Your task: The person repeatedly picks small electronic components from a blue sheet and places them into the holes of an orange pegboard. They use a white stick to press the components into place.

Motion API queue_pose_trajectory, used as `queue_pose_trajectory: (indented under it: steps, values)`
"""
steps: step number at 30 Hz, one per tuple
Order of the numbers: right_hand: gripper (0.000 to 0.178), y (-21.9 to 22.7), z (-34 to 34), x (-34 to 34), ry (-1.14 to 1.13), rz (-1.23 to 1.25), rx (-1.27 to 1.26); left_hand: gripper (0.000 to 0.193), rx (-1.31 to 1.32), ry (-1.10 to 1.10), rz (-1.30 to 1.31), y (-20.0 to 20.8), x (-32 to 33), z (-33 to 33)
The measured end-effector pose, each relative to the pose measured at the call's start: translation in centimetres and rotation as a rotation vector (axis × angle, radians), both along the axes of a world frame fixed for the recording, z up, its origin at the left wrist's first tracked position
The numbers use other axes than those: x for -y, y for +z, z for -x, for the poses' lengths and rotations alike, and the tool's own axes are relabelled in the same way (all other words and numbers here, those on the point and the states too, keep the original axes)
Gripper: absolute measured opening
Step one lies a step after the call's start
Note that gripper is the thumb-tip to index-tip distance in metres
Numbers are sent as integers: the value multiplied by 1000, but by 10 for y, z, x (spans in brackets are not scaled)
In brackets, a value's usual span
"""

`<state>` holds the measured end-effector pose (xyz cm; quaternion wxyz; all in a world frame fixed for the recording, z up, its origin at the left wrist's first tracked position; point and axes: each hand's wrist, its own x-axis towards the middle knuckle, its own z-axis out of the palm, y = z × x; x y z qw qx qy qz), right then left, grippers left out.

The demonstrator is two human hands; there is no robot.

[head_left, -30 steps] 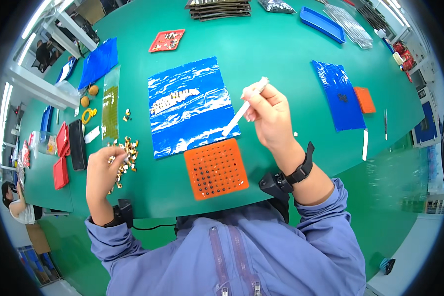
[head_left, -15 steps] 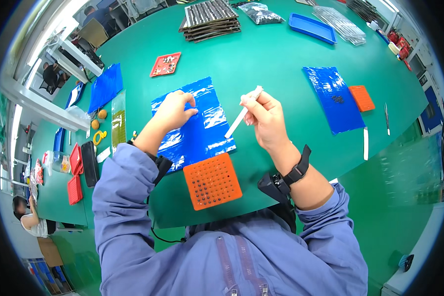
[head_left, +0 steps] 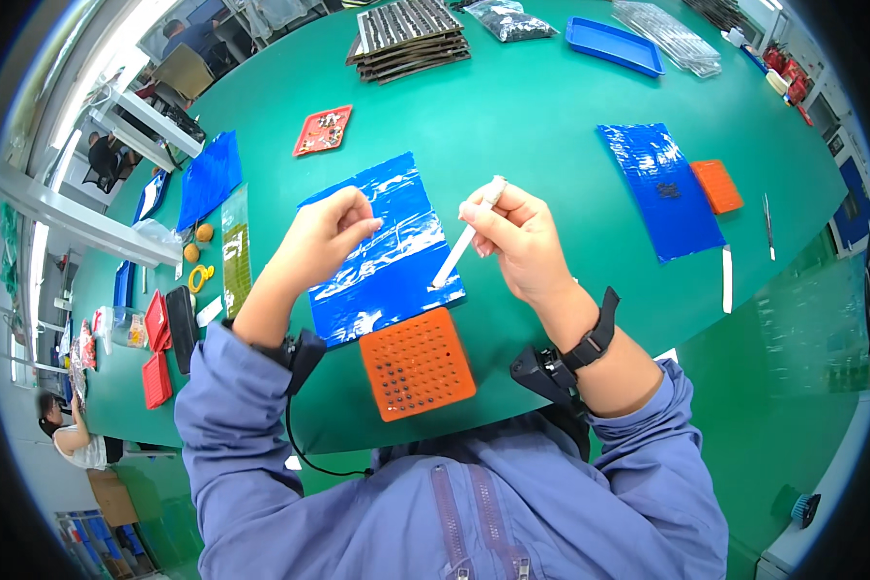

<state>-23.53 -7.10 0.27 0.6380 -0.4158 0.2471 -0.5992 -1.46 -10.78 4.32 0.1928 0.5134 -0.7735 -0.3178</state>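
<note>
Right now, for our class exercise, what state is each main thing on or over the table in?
Left hand: curled above middle blue sheet, contents unclear
Right hand: closed on white stick
White stick: slanted
Middle blue sheet: spread out, partly hidden
Orange board: partly filled with dark pieces
Far red tray: holding small pieces
Right blue sheet: spread out, bearing dark bits
Blue tray: open side up

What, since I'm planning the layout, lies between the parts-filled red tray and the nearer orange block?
In the head view, the glossy blue sheet lies between the red tray and the orange block, with the left hand over part of it.
</note>
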Motion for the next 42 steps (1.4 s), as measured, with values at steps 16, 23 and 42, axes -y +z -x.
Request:
queue_pose_trajectory:
  steps: [16, 23, 42]
  values:
    - [14, 6, -12, -28, 263, 100, -232, 6, -1579, -91, -428, -36, -97, -13]
    - [14, 8, -14, -29, 283, 138, -281, 9, -1571, -85, -467, -41, -104, -9]
    - [8, 12, -9, -26, 322, 199, -417, 13, -1363, -92, -307, -40, -105, -6]
